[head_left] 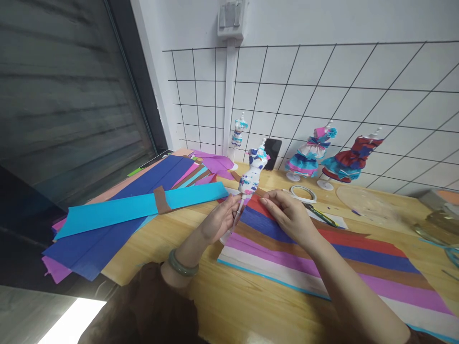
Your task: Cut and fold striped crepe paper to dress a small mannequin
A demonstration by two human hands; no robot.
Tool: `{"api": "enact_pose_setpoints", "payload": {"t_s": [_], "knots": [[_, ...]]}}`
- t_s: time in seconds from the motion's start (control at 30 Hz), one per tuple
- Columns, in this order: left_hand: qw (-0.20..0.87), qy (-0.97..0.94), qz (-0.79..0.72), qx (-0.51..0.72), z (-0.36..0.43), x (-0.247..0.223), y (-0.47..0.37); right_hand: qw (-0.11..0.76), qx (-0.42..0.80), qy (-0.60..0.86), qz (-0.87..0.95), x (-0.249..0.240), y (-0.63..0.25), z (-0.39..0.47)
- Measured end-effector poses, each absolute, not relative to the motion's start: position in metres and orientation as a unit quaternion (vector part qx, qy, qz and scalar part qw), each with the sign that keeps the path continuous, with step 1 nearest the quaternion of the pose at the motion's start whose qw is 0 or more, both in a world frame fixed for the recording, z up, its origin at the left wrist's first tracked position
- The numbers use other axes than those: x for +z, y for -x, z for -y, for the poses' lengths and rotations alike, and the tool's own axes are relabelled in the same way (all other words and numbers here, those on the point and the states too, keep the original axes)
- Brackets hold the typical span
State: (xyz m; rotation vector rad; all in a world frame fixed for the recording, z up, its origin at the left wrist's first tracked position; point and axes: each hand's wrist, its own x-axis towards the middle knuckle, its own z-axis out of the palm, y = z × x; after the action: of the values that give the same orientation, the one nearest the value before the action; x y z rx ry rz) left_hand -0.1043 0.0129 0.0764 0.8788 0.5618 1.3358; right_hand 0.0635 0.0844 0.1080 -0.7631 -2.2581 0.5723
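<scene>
A small white dress form (250,174), flecked with blue, pink and turquoise paper scraps, stands slightly tilted on a thin pole. Around that pole, just below the torso, are the fingers of my left hand (225,215). My right hand (289,212) is closed in a pinch beside the form, at a strip of brown crepe paper (260,191); part of the strip is hidden behind the form. Beneath both hands lie layered crepe paper sheets (265,227) in red, blue, brown, purple, white and turquoise bands.
On the left are folded blue paper (96,239) and a turquoise roll (118,208) with a brown band. A bare form (238,131), a phone (273,154) and two dressed forms (307,155) (353,157) stand by the wall. Tape (303,193) and a cutter (321,215) lie right.
</scene>
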Motion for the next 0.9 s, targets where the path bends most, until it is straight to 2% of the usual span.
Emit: {"api": "enact_pose_setpoints", "payload": {"t_s": [0.73, 0.9], "knots": [[0.618, -0.366, -0.301, 0.627, -0.014, 0.064, 0.105, 0.342, 0.179, 0.296, 0.874, 0.107, -0.062, -0.083], [0.612, -0.417, -0.298, 0.603, -0.013, 0.067, 0.103, 0.349, 0.174, 0.3, 0.871, 0.106, -0.063, -0.083]]}}
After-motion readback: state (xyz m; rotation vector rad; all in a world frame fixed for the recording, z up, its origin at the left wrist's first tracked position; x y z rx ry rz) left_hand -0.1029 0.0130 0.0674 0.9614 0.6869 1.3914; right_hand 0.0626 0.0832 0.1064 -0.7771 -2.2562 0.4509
